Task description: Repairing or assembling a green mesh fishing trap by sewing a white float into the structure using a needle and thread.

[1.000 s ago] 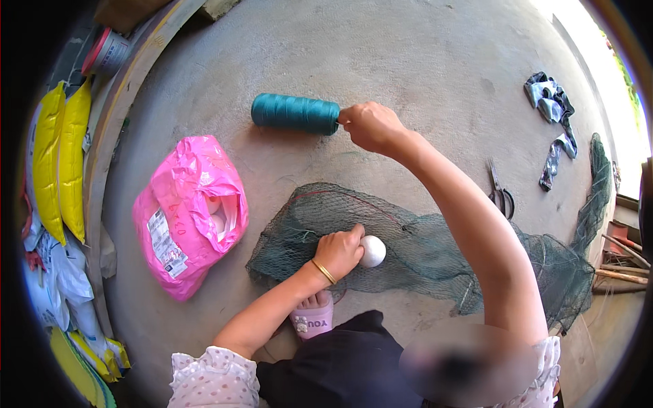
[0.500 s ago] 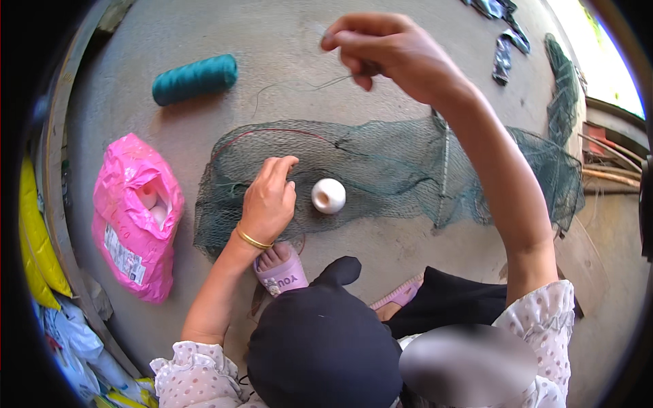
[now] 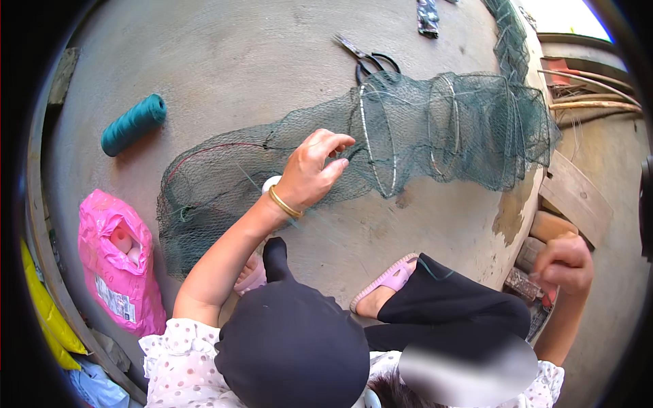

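Observation:
A long green mesh net trap (image 3: 408,115), with white hoops inside, lies stretched across the concrete floor. Over its middle hovers my left hand (image 3: 314,168), gold bracelet on the wrist, thumb and fingers apart with nothing visible between them. Partly hidden behind that wrist, a white round float (image 3: 271,183) shows only its edge. Out at the far right is my right hand (image 3: 566,264), curled and slightly blurred, near some wood blocks; what its fingers hold, if anything, cannot be made out. Faint green thread streaks cross below my left hand, and a bit of thread (image 3: 439,273) lies on my dark trouser leg.
Black-handled scissors (image 3: 367,58) lie beyond the net. At the left are a teal spool of twine (image 3: 134,125) and a pink plastic bag (image 3: 122,272) holding pale round pieces. Poles (image 3: 592,105) and a board (image 3: 577,194) stand along the right edge.
My right hand has swung from the upper middle down to the far right. My left hand has shifted right, now partly covering the float. The view has turned, bringing the scissors into sight.

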`<state>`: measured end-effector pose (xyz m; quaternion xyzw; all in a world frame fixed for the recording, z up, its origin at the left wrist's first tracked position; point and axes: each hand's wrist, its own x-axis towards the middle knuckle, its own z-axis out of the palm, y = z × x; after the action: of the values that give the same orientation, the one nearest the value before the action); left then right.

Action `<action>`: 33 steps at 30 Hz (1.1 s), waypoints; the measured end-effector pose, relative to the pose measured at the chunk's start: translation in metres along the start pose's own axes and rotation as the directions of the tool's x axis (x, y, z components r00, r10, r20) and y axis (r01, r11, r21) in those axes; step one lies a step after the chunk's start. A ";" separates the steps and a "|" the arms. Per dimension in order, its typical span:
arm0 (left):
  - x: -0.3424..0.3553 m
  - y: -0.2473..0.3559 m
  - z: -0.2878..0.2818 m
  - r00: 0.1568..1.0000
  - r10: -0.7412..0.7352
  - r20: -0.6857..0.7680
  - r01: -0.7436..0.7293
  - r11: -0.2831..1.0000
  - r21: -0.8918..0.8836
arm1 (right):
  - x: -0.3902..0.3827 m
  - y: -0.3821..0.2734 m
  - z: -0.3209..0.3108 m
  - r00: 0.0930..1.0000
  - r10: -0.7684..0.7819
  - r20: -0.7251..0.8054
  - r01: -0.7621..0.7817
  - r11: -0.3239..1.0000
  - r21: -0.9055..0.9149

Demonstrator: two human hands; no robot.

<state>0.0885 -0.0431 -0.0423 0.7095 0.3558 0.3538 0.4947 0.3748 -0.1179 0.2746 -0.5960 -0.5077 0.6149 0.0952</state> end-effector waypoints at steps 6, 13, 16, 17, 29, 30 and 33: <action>0.003 0.005 0.017 0.999 -0.042 0.002 0.042 0.995 -0.092 | 0.067 0.049 0.053 0.995 -0.101 -0.003 0.065 0.662 -0.747; -0.017 -0.017 -0.006 0.995 0.025 -0.096 0.031 0.839 0.543 | 0.126 0.125 -0.020 0.947 -0.319 0.048 0.112 0.185 -0.976; -0.049 -0.052 -0.035 0.990 -0.131 -0.058 0.131 0.658 0.741 | 0.121 0.133 -0.048 0.900 -0.422 -0.109 -0.019 0.212 -0.977; -0.063 -0.060 -0.050 0.985 -0.157 -0.068 0.156 0.662 0.733 | 0.120 0.137 -0.060 0.880 -0.456 -0.134 -0.018 0.249 -0.968; -0.183 -0.100 -0.147 0.977 -0.120 -0.178 0.214 0.500 0.839 | 0.132 0.209 -0.101 0.614 -0.467 -0.636 -0.052 0.780 -0.623; -0.197 -0.109 -0.159 0.967 -0.164 -0.194 0.250 0.476 0.843 | 0.131 0.213 -0.107 0.633 -0.488 -0.601 -0.175 0.666 -0.725; -0.216 -0.110 -0.177 0.965 -0.141 -0.219 0.260 0.470 0.843 | 0.142 0.197 -0.095 0.648 -0.514 -0.562 -0.058 0.703 -0.709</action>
<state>-0.1871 -0.1194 -0.1333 0.7920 0.5943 0.1085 0.0878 0.5114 -0.0591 0.0605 -0.7052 -0.6884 0.0798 0.1498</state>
